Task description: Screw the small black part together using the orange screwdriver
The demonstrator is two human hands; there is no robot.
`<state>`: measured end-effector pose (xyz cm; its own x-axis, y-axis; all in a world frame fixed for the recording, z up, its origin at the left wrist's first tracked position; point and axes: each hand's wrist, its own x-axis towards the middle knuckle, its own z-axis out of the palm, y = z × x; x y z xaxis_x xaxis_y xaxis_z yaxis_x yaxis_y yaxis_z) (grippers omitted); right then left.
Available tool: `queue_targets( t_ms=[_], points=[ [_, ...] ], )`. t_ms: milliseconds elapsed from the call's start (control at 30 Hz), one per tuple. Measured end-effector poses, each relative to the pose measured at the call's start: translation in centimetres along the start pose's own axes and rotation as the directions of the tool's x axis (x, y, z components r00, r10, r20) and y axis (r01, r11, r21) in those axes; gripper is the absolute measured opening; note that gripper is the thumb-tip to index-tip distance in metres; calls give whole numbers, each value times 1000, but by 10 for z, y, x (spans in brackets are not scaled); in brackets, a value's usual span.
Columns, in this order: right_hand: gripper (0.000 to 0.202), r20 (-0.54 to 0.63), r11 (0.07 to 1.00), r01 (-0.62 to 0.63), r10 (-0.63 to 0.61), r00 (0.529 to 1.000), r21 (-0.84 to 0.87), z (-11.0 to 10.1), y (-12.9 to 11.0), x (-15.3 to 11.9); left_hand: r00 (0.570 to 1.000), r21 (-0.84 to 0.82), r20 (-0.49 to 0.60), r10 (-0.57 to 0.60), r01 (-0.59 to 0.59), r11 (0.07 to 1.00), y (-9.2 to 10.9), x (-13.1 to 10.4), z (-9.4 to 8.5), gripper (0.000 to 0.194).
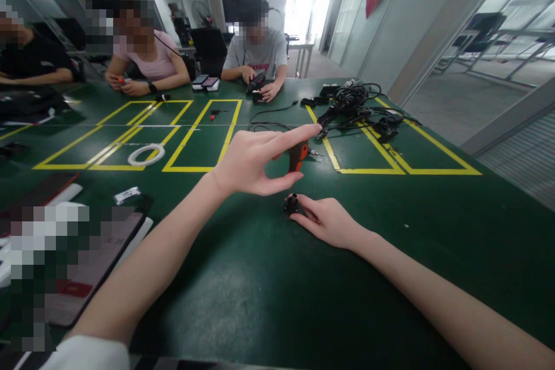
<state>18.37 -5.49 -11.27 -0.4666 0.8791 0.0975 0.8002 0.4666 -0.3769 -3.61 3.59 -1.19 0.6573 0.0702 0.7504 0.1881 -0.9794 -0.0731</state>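
My left hand (249,163) reaches over the middle of the table, index finger stretched out and thumb apart from it. In the gap between them shows an orange-and-dark handled tool (299,155) with thin metal at its right end. Whether the hidden fingers touch this tool I cannot tell. Closer to me and to the right, my right hand (327,219) pinches a small black part (290,206) between thumb and fingers. This part has a round, flat base and a short upright stub, and is at or just above the tabletop.
A tangle of black cables (351,101) lies at the back right. Yellow tape (188,169) marks rectangles on the green table (433,254). A white ring (146,155) and a phone (95,266) lie left. Across the table, a person in grey (277,52) and others sit working.
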Motion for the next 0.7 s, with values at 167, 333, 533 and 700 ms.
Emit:
queue_targets(
  t_ms=[167,333,533,700],
  points=[
    [23,-7,1000,6,-6,1000,0,-1,-1,0,999,48,-48,-14,17,999,6,1,6,53],
    [22,-16,1000,19,-19,1000,-1,-1,0,-1,994,34,-79,-71,73,997,13,1,14,43],
    [23,-13,1000,20,-20,1000,-1,0,1,-1,969,14,-119,-218,221,975,19,-1,21,36],
    [22,-5,1000,12,-12,1000,-11,-1,0,0,969,90,-75,-236,243,966,26,6,16,39]
  ],
)
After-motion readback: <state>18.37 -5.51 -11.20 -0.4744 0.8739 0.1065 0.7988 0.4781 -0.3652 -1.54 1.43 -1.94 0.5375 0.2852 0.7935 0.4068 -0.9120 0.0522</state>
